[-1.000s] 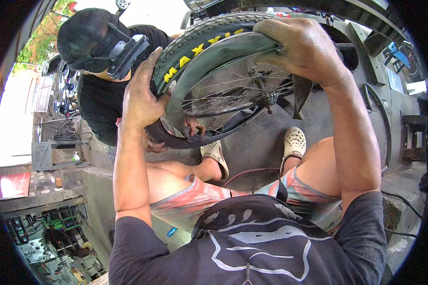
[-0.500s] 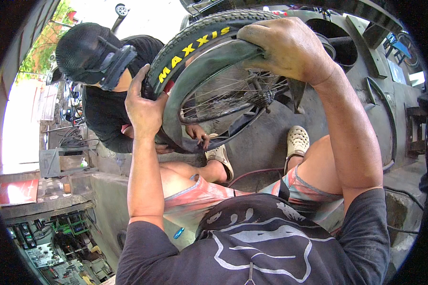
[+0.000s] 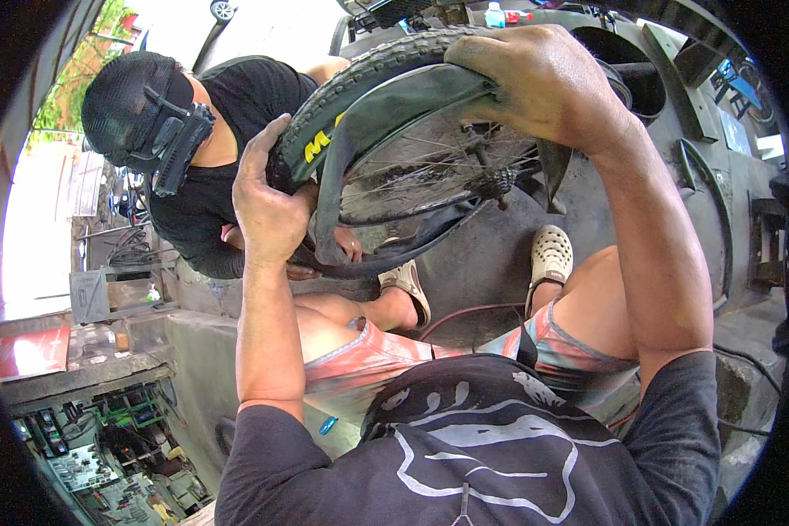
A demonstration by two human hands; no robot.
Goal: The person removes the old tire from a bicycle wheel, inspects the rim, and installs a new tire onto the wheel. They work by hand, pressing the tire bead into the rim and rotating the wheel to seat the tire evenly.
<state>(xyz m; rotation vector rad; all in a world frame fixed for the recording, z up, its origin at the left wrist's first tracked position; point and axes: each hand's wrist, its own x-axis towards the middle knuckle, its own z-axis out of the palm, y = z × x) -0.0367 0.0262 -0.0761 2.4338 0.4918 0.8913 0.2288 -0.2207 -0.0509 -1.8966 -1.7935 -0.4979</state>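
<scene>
A bicycle tyre with knobby tread and yellow lettering stands tilted on a spoked wheel in front of me. A slack, dark inner tube hangs along its near side, covering most of the lettering. My left hand grips the tyre's left side, fingers up along the tread and thumb toward the tube. My right hand is closed over the top right of the tyre, thumb on the tyre and fingers tucked under beside the tube. The sprockets show among the spokes. Another person's hand is behind the tube, low on the wheel.
A person in a black shirt leans in from the left. My beige clog rests on the floor past the wheel. A dark round tub stands at the back right. Tools lie at lower left, near a blue object.
The inner tube has shifted over the lettering, hiding most of it. My right hand has moved slightly right. The other person's head has moved left, and their hand has drawn behind the tube.
</scene>
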